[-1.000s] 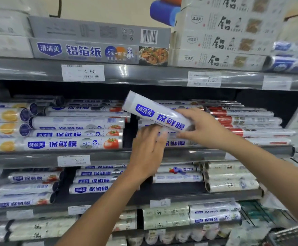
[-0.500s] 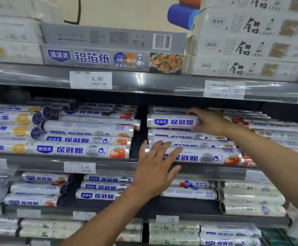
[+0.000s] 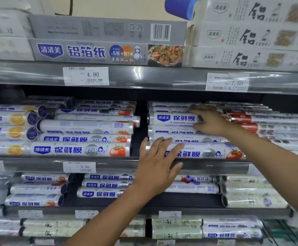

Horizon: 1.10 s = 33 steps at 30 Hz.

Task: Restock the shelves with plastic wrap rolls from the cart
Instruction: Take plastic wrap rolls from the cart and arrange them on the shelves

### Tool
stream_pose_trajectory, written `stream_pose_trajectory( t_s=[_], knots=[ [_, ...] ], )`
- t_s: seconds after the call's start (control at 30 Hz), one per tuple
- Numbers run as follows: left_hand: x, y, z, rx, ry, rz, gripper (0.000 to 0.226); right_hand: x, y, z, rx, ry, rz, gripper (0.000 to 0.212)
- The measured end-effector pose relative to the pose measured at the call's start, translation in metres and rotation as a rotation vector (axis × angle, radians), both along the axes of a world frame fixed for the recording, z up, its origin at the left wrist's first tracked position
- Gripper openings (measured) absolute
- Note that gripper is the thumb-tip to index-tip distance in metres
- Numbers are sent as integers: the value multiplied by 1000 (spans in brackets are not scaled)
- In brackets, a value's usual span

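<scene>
Settling the top plastic wrap roll (image 3: 173,118) onto its stack.
My right grip (image 3: 214,122) lies over it on the middle shelf (image 3: 38,164); clasping or pressing, I cannot tell. My left grip (image 3: 157,164), fingers straight, braces the front 120 roll (image 3: 206,153), likely against rolling forward.
</scene>
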State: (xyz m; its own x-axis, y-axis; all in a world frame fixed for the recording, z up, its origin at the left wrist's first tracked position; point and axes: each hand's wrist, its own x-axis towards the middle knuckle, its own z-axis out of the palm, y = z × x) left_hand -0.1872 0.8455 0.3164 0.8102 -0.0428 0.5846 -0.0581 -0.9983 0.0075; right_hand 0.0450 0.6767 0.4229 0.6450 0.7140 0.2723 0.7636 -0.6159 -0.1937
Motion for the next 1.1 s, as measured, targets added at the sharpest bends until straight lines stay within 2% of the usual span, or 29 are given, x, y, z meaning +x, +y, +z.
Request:
stream_pose_trajectory(
  t_s=[0.13,0.4,0.53,0.67,0.83,0.93,1.1],
  knots=[
    [0,0,2,-14,26,0,57,-18,0,-4,58,-61,-66,71],
    [-1,-3,5,-92,51,-3,57,-71,-37,-18,236,-32,-138,41],
    [-3,-10,9,-109,73,36,58,-109,-76,-30,315,-31,-169,31],
    [-9,-32,9,-79,43,63,65,-138,-127,-52,417,-23,-256,33],
    [-12,-106,-8,-53,46,-98,65,-163,-214,-107,439,41,-354,33],
    [-12,-170,-41,-78,146,-255,59,-184,-275,-149,380,144,-452,35],
    [-23,-277,-108,-79,464,-390,54,-223,-377,-228,269,321,-604,34]
  ],
)
